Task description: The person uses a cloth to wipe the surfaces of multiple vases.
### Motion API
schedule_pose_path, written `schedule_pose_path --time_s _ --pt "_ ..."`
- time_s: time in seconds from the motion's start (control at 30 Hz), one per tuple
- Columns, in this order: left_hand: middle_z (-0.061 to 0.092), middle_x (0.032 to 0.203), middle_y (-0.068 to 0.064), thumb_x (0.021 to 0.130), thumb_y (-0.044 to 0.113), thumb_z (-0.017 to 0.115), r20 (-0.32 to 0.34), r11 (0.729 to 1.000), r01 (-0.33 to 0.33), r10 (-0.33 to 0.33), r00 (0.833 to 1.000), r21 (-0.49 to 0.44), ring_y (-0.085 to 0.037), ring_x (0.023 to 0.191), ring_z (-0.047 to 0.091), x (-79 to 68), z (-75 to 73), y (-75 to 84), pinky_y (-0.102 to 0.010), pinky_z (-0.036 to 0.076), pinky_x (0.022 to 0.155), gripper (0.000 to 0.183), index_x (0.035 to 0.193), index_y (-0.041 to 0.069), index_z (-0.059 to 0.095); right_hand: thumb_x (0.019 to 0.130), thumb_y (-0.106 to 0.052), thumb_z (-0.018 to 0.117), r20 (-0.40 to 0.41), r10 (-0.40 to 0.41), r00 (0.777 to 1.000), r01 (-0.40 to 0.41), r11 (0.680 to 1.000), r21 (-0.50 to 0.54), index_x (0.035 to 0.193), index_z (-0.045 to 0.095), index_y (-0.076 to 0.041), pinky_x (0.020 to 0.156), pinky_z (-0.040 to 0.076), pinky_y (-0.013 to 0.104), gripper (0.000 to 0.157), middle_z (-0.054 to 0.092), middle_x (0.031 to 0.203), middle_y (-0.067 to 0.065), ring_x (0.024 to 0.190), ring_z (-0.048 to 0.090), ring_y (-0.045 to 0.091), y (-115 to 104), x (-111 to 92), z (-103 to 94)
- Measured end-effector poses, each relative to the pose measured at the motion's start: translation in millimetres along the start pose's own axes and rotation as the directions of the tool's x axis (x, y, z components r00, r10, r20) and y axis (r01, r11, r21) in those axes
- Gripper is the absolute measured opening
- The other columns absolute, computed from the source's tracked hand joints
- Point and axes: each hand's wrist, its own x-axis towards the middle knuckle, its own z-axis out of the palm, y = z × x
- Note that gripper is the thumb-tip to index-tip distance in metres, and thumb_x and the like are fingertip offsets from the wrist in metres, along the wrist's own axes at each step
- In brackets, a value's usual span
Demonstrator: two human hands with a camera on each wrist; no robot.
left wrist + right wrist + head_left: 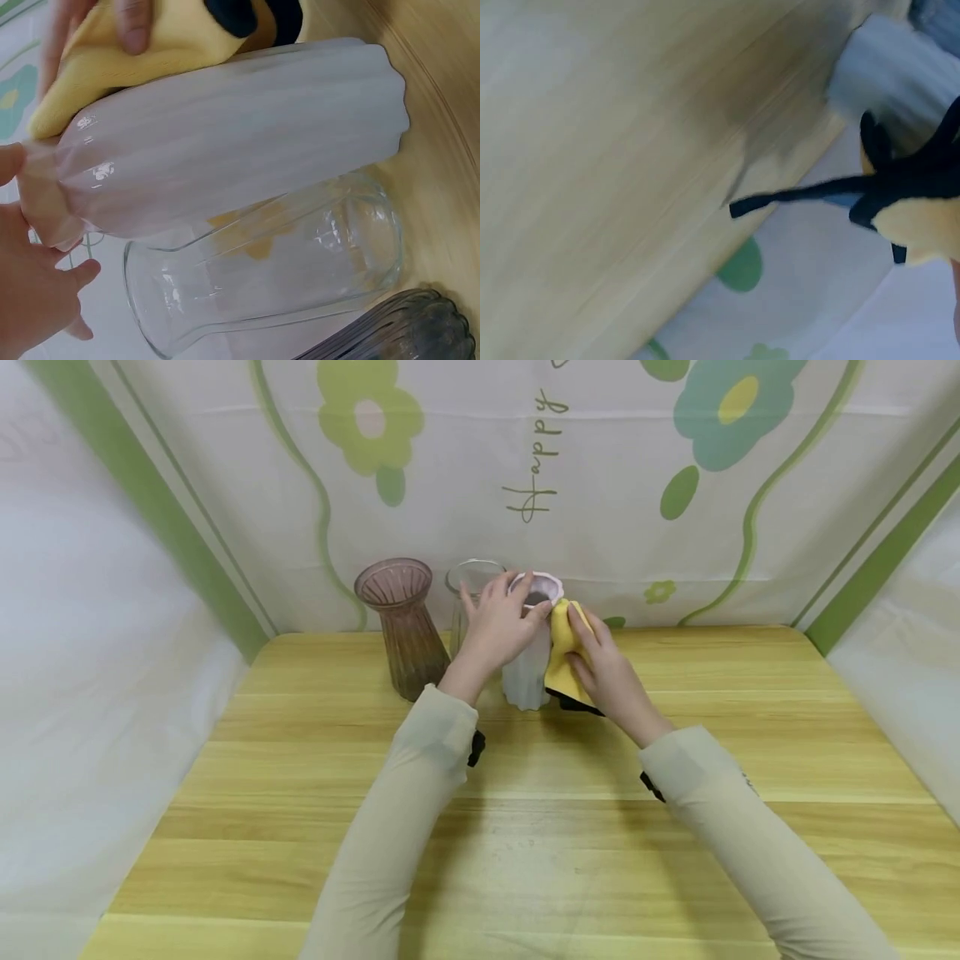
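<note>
A white fluted vase with a pinkish, wavy-rimmed neck stands upright near the table's back edge. My left hand holds it at the rim, thumb on the near side and fingers across the top. Pinched in my right hand is a yellow cloth with black parts hanging from its lower end. The cloth lies against the vase's right side, just below the rim. In the left wrist view, the vase body shows whole, with the cloth along it. Black strips dangle in the right wrist view.
Just left of the white vase stands a clear glass vase, partly behind my left hand. Farther left is a purple-brown ribbed glass vase with a flared mouth. All stand on the wooden table, before a flower-printed backdrop.
</note>
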Motion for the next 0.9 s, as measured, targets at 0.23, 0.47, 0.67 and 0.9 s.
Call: schedule_pose_path --time_s 0.23,0.47,0.67,0.9 --pt "0.015 0.161 -0.005 0.101 0.045 0.033 0.026 0.998 -0.013 0.014 1.0 -0.062 -0.028 0.15 0.012 1.5 0.9 -1.6 -0.059 -0.014 0.116 0.06 0.154 0.021 0.02 0.094 -0.001 0.055 0.023 0.018 1.0 -0.019 0.999 0.033 0.151 0.0 -0.044 0.09 0.051 0.054 0.091 0.028 0.149 0.031 0.118 0.05 0.052 -4.2 0.2 7.1" --pt "0.016 0.161 -0.007 0.097 0.049 0.035 0.003 0.997 -0.045 0.045 0.999 -0.057 -0.033 0.149 0.01 2.2 4.5 -3.3 -0.061 -0.01 0.116 0.065 0.153 0.019 0.022 0.094 0.002 0.053 0.068 0.019 0.997 -0.021 0.999 0.026 0.153 -0.004 -0.039 0.082 0.054 0.055 0.091 0.03 0.147 0.032 0.1 0.058 0.052 7.8 -14.3 13.9" --pt "0.013 0.162 -0.008 0.095 0.057 0.04 0.0 0.999 -0.038 0.038 0.999 -0.037 -0.032 0.15 0.007 2.1 5.0 -0.8 -0.06 -0.009 0.117 0.072 0.154 0.02 0.02 0.096 -0.001 0.05 0.263 0.157 0.952 -0.15 0.988 -0.047 0.153 0.015 -0.007 0.068 0.056 0.048 0.066 0.026 0.149 0.034 0.089 0.063 0.047 18.8 -33.3 14.7" --pt "0.021 0.158 -0.015 0.096 0.057 0.041 -0.047 0.999 -0.006 0.004 0.999 -0.049 -0.029 0.148 0.013 1.1 8.4 0.5 -0.058 -0.007 0.119 0.07 0.153 0.02 0.024 0.096 -0.002 0.05 0.194 0.139 0.971 -0.141 0.99 -0.002 0.155 0.007 -0.017 0.088 0.052 0.055 0.074 0.03 0.147 0.031 0.111 0.055 0.05 15.7 -27.0 15.8"
